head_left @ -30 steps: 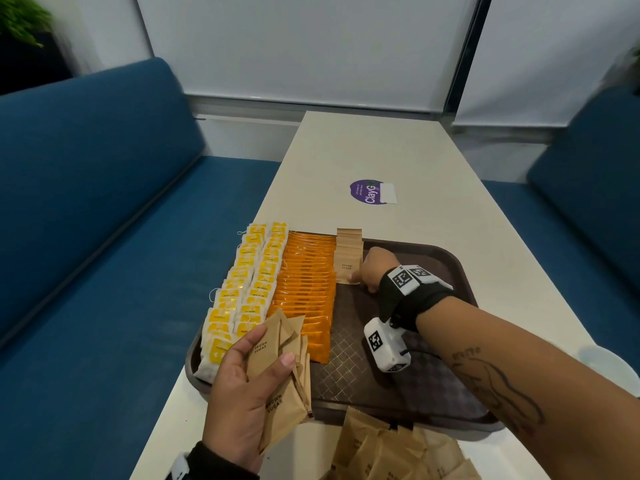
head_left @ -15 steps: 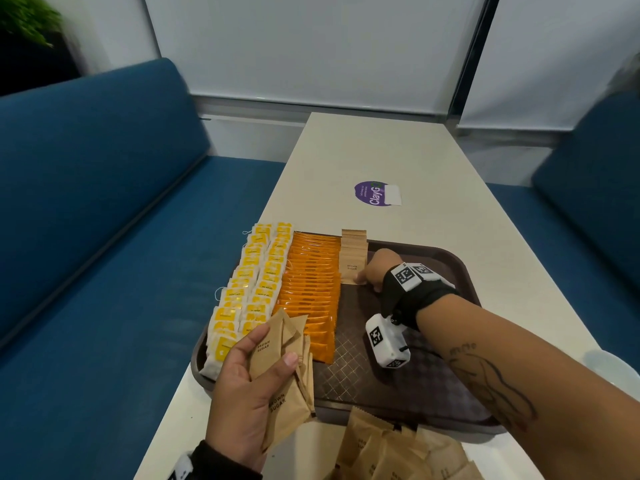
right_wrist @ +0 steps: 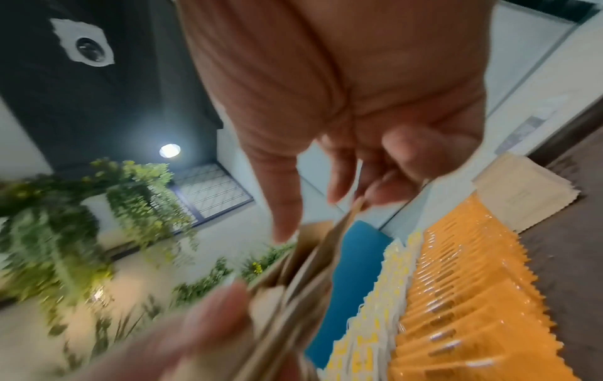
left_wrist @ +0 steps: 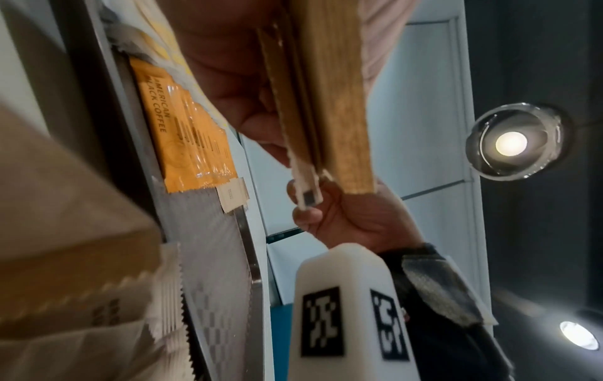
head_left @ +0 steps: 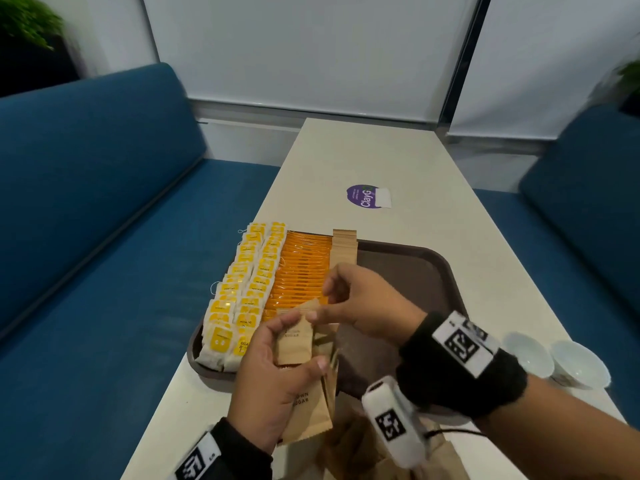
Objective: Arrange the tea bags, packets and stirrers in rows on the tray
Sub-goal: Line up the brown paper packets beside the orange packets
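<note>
Tray [head_left: 446,271] status: two rows of yellow tea bags [head_left: 242,292] and one row of orange coffee packets [head_left: 301,271] look complete. The brown sugar row [head_left: 344,245] is just begun at the far edge; the right half is bare.

Left hand [head_left: 273,386] grips a stack of brown sugar packets [head_left: 298,344] above the near rim. Right hand [head_left: 363,303] apparently pinches the top one, though blur obscures this.

More brown packets [head_left: 353,448] lie on the table; no stirrers seen.

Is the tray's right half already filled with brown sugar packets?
No: in the head view the tray is bare brown to the right of the short brown packet row at its far edge.
</note>
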Tool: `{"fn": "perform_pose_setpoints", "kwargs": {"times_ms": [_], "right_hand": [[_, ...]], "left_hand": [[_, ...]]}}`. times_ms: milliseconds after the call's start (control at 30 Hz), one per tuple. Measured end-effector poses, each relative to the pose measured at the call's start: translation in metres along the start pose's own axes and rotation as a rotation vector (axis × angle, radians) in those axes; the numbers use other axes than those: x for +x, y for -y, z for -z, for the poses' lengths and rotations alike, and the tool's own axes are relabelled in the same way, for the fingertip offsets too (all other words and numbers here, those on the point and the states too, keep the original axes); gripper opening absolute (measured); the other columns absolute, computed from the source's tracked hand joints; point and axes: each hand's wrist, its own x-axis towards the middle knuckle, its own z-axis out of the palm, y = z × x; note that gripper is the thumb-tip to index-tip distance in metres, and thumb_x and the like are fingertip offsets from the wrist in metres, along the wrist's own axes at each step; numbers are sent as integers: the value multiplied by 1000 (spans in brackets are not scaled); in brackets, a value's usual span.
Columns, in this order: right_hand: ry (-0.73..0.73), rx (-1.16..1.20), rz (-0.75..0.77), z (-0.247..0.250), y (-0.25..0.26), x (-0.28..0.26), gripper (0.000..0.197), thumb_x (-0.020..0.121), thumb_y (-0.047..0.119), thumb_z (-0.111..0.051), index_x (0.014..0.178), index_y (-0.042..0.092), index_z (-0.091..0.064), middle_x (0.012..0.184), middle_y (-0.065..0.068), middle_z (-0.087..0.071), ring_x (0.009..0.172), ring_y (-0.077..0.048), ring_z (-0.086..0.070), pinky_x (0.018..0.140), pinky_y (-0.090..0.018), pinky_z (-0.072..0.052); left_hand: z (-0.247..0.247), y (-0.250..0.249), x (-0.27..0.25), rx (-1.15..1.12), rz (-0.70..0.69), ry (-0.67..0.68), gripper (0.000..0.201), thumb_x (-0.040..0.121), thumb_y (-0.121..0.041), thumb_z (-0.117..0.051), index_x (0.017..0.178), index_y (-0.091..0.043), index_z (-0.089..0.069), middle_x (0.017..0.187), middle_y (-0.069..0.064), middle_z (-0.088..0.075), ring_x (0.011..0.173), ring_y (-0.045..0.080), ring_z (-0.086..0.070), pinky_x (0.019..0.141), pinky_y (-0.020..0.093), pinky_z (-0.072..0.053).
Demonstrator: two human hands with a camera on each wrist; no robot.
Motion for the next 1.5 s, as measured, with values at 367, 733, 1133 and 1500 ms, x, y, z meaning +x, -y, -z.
{"fn": "perform_pose_setpoints", "kwargs": {"times_ms": [367, 733, 1133, 1500], "right_hand": [[-31, 35, -82, -23, -3, -24, 23, 75, 27, -79, 78, 13, -60, 78, -2, -63, 70, -12, -58, 71, -30, -52], [72, 450, -150, 12, -6, -1, 17, 88, 13, -64, 73, 14, -55, 61, 2, -56, 51, -8, -42, 44, -18, -31], [-154, -4, -442, 47, -67, 102, 9, 88, 13, -65, 80, 9, -61, 81, -8, -63, 60, -14, -52, 53, -23, -43], [-92, -277, -656, 36, -81, 140, 26, 88, 35, -64, 81, 11, -59, 65, 0, -55, 57, -12, -50, 54, -24, -37]], "left_hand": [[-6, 4, -10, 130, -106, -16, 66, 63, 9, -78, 110, -32, -53, 122, -14, -55, 120, 8, -50, 97, 28, -46], [7, -4, 2, 3, -60, -29, 56, 68, 4, -76, 110, -28, -56, 114, -3, -64, 98, 5, -64, 79, 20, -51], [22, -5, 11, -50, 54, -75, 41, 75, 6, -67, 103, -23, -62, 106, -7, -63, 96, 15, -63, 69, 27, -51], [26, 1, 11, -63, 100, -96, 43, 73, 3, -69, 105, -25, -62, 114, -4, -62, 104, 19, -60, 75, 31, -51]]}}
